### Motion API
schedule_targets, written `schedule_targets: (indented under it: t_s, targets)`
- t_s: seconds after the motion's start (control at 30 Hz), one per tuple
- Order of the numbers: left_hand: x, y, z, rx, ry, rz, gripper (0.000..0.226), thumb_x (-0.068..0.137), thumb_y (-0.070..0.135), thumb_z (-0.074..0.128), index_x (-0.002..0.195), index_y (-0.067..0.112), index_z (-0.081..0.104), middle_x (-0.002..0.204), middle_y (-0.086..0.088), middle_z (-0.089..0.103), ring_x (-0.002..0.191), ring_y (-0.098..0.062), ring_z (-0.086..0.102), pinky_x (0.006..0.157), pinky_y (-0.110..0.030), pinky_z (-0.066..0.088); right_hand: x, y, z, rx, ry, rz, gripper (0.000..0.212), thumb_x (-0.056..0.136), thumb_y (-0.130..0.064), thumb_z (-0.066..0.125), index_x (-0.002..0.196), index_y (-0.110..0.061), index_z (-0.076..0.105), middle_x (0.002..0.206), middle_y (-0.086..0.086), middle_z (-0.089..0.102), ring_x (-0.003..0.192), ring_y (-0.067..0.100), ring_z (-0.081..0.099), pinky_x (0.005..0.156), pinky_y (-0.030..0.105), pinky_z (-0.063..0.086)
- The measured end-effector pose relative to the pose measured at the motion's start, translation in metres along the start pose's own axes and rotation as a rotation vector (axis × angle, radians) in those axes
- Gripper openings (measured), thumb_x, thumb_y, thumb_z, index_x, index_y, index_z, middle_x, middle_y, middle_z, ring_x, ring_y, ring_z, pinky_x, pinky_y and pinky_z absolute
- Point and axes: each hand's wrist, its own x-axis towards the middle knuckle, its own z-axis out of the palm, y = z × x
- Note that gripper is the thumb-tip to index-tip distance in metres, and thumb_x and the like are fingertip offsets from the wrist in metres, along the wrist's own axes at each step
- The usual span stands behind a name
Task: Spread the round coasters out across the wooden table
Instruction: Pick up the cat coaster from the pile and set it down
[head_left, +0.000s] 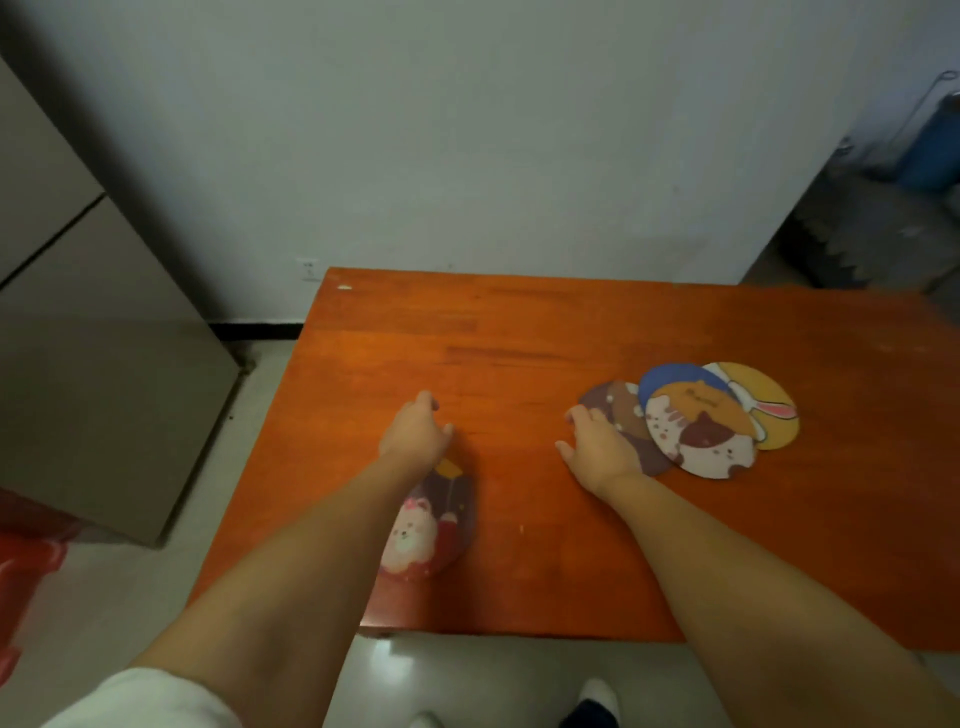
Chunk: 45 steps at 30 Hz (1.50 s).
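Coasters still overlap in a fan (691, 415) on the right side of the wooden table (519, 332), and our right hand (600, 447) lies flat and unclenched on the dark coaster (615, 410) at the fan's left edge, gripping nothing. Our left hand (418, 431) rests loose on bare wood, empty, with one separated coaster (434, 525) partly under its forearm, near the table's front edge. Outward from the right hand sit the cat coaster (701, 436), a blue one (675, 379) and the rabbit one (763, 405). We judge that sliding the dark coaster could drag the cat coaster along, since they overlap; the left forearm could nudge its coaster off the edge.
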Motion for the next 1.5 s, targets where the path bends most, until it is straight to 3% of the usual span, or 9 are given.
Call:
schedule_targets:
  t_s: [0.33, 0.43, 0.67, 0.93, 1.03, 1.17, 1.27, 1.4, 1.5]
  targets:
    - [0.009, 0.147, 0.099, -0.021, -0.023, -0.007, 0.042, 0.090, 0.027, 0.060, 0.127, 0.009, 0.050, 0.122, -0.020, 0.063, 0.116, -0.036, 0.058, 0.094, -0.043, 0.049, 0.023, 0.159, -0.082, -0.051, 0.041, 0.041, 0.052, 0.099, -0.030, 0.048, 0.146, -0.013, 0.033, 0.150, 0.010, 0.039, 0.126, 0.031, 0.049, 0.097, 0.041, 0.048]
    - [0.011, 0.189, 0.135, 0.001, -0.058, 0.013, 0.044, 0.091, 0.030, 0.058, 0.127, 0.007, 0.048, 0.121, -0.022, 0.061, 0.112, -0.038, 0.058, 0.087, -0.044, 0.049, 0.030, 0.203, -0.097, -0.015, 0.022, 0.083, 0.049, 0.098, -0.030, 0.048, 0.142, -0.015, 0.035, 0.145, 0.011, 0.040, 0.118, 0.032, 0.055, 0.084, 0.041, 0.048]
    - [0.022, 0.240, 0.194, 0.025, -0.118, 0.014, 0.038, 0.097, 0.035, 0.050, 0.123, 0.008, 0.051, 0.124, -0.015, 0.057, 0.091, -0.032, 0.055, 0.069, -0.040, 0.039, 0.053, 0.259, -0.101, 0.038, -0.072, 0.131, 0.041, 0.095, -0.026, 0.055, 0.131, -0.011, 0.043, 0.134, 0.014, 0.049, 0.114, 0.034, 0.055, 0.084, 0.043, 0.048]
    - [0.033, 0.240, 0.217, -0.164, -0.118, -0.194, 0.030, 0.097, 0.020, 0.050, 0.124, 0.006, 0.053, 0.082, -0.011, 0.061, 0.065, -0.026, 0.053, 0.053, -0.033, 0.039, 0.085, 0.260, -0.084, 0.316, -0.085, 0.398, 0.040, 0.092, -0.018, 0.056, 0.127, -0.002, 0.045, 0.110, 0.019, 0.065, 0.099, 0.037, 0.062, 0.064, 0.031, 0.043]
    - [0.034, 0.239, 0.219, -0.169, -0.089, -0.177, 0.020, 0.095, 0.008, 0.047, 0.110, 0.009, 0.061, 0.069, -0.004, 0.056, 0.055, -0.019, 0.046, 0.045, -0.027, 0.031, 0.090, 0.262, -0.080, 0.330, -0.090, 0.412, 0.002, 0.090, -0.008, 0.051, 0.091, -0.007, 0.052, 0.067, 0.009, 0.050, 0.069, 0.030, 0.053, 0.045, 0.025, 0.031]
    - [0.034, 0.239, 0.218, -0.095, -0.096, -0.184, 0.030, 0.093, 0.002, 0.043, 0.065, 0.012, 0.044, 0.056, -0.003, 0.039, 0.049, -0.015, 0.032, 0.047, -0.028, 0.026, 0.086, 0.264, -0.082, 0.305, -0.059, 0.338, 0.031, 0.091, -0.008, 0.049, 0.063, -0.016, 0.037, 0.062, 0.005, 0.039, 0.060, 0.027, 0.042, 0.044, 0.028, 0.024]
    - [0.031, 0.250, 0.213, -0.120, -0.099, -0.172, 0.044, 0.096, 0.003, 0.043, 0.057, 0.017, 0.027, 0.057, -0.004, 0.031, 0.050, -0.016, 0.027, 0.047, -0.026, 0.021, 0.074, 0.268, -0.093, 0.345, -0.009, 0.321, 0.042, 0.091, -0.006, 0.046, 0.060, -0.023, 0.024, 0.061, 0.000, 0.031, 0.052, 0.016, 0.029, 0.045, 0.030, 0.020]
    - [0.024, 0.270, 0.206, -0.136, -0.119, -0.108, 0.044, 0.096, 0.009, 0.050, 0.058, 0.018, 0.031, 0.056, -0.005, 0.033, 0.051, -0.018, 0.032, 0.057, -0.034, 0.038, 0.053, 0.284, -0.117, 0.357, 0.101, 0.352, 0.033, 0.093, -0.013, 0.048, 0.065, -0.022, 0.034, 0.066, -0.003, 0.042, 0.069, 0.022, 0.048, 0.048, 0.029, 0.033]
    - [0.011, 0.293, 0.211, -0.160, -0.156, -0.050, 0.044, 0.097, 0.007, 0.049, 0.058, 0.018, 0.030, 0.058, -0.005, 0.033, 0.053, -0.017, 0.030, 0.063, -0.034, 0.035, 0.035, 0.304, -0.130, 0.360, 0.166, 0.377, 0.035, 0.094, -0.014, 0.048, 0.064, -0.023, 0.032, 0.067, -0.004, 0.044, 0.064, 0.018, 0.048, 0.046, 0.026, 0.031]
